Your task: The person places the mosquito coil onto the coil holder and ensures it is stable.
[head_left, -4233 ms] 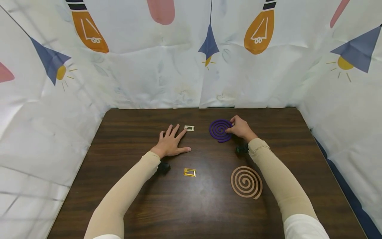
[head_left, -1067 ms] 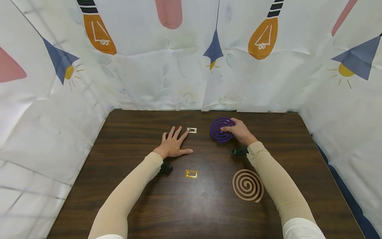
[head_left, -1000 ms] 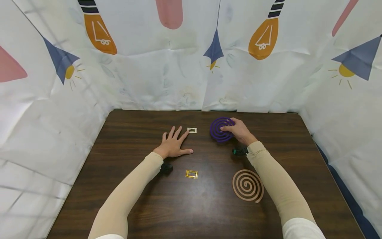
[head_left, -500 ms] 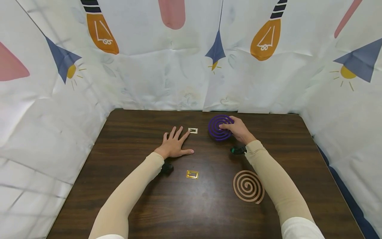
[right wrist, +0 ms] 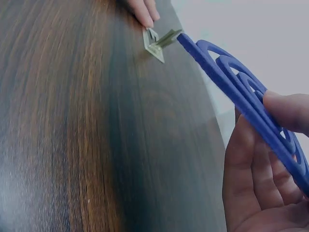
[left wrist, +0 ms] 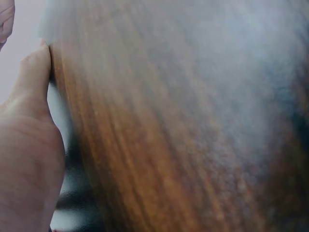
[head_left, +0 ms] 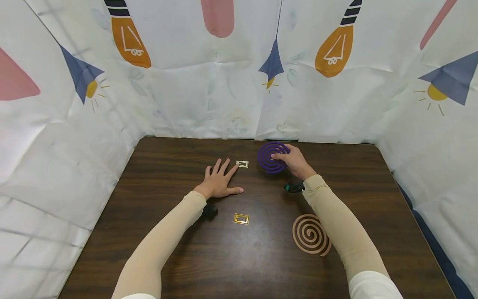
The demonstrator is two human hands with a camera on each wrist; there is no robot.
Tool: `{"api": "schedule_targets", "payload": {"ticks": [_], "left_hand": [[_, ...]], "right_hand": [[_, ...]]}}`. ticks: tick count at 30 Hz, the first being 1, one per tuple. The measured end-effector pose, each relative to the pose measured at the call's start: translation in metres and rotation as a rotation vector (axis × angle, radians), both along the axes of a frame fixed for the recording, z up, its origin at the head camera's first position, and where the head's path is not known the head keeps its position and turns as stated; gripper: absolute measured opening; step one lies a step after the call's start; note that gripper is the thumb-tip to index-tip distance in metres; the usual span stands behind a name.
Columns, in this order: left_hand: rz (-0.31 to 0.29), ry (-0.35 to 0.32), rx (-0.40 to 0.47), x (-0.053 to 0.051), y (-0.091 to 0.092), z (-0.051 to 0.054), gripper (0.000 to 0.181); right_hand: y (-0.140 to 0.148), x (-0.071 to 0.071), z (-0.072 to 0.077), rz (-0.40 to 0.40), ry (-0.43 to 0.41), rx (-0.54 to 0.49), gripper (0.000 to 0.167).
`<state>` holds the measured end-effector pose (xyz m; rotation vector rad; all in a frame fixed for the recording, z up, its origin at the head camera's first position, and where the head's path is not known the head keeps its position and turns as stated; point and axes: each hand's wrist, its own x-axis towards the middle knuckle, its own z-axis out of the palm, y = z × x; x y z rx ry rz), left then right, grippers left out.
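A purple spiral [head_left: 259, 158] is pinched by my right hand [head_left: 295, 161], thumb on one face and fingers behind. In the right wrist view the spiral [right wrist: 227, 89] is tilted off the table, its outer end near the raised tab of a small silver metal stand [right wrist: 156, 52]; whether they touch I cannot tell. My left hand [head_left: 217, 183] lies with spread fingers on the table, index fingertip at the lower left corner of the silver stand [head_left: 247, 164]. The left wrist view shows only the palm side of that hand [left wrist: 29, 154] and blurred wood.
A gold metal stand [head_left: 247, 219] lies at the table's middle. To its right a tan spiral [head_left: 295, 234] lies flat, close to my right forearm. The brown table [head_left: 168, 149] ends at a white patterned cloth [head_left: 209, 104] at the back and sides.
My right hand has lifted the purple spiral and carried it left, closer to the silver stand. The left hand stays beside the stand. The head view has shifted slightly.
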<state>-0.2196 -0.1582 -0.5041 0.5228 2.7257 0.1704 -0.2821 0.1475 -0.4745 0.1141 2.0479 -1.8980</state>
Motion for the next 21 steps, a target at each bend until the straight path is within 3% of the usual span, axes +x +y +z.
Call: {"api": "schedule_targets", "payload": {"ticks": [21], "left_hand": [[0.004,-0.010,0.019,0.000,0.000,0.001,0.100]], "right_hand": [[-0.022,-0.004,0.001,-0.029,-0.015,-0.068,0.038]]}}
